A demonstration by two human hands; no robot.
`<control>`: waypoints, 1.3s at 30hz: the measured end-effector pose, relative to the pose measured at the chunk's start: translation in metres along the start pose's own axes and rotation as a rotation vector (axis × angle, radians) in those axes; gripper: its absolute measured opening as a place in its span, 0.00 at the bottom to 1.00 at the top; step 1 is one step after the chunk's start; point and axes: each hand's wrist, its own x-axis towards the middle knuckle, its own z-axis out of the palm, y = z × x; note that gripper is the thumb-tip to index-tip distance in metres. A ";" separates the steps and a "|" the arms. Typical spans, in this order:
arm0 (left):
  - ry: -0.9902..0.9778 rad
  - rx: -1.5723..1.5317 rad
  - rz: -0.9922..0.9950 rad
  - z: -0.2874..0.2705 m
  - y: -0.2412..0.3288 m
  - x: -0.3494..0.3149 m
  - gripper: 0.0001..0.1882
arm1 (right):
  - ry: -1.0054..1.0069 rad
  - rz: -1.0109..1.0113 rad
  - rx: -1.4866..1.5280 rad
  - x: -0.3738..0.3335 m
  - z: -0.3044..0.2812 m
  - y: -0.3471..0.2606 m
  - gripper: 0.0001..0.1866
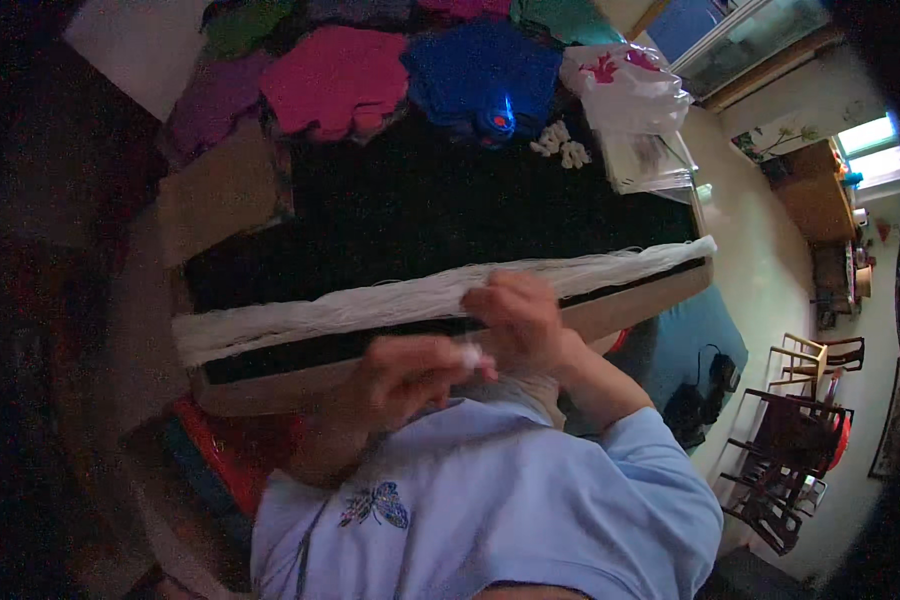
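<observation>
Dark tabletop [410, 215], hands [518, 308] loosely curled, left pinching white bundle [473, 357]

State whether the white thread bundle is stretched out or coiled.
Stretched out: the white thread bundle runs across the black tabletop.

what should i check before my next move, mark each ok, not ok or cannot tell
1. White yarn laid lengthwise across the dark tabletop: ok
2. Yarn strands all tidy: not ok, some stray along its far edge
3. Left hand firm on the small white item at its fingertips: cannot tell, blurred
4. Right hand gripping something: cannot tell, blurred
5. Blue pieces apart from the yarn: ok
</observation>
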 end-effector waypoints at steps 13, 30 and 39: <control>0.485 0.164 0.196 -0.004 0.002 0.014 0.11 | -0.160 0.130 0.206 -0.014 0.008 -0.003 0.16; -0.066 -0.409 0.210 -0.013 0.012 -0.008 0.11 | -0.086 -0.053 0.086 0.008 -0.009 -0.003 0.13; 0.059 -0.360 0.224 -0.018 -0.004 -0.005 0.09 | -0.166 0.123 0.043 -0.008 0.005 0.003 0.11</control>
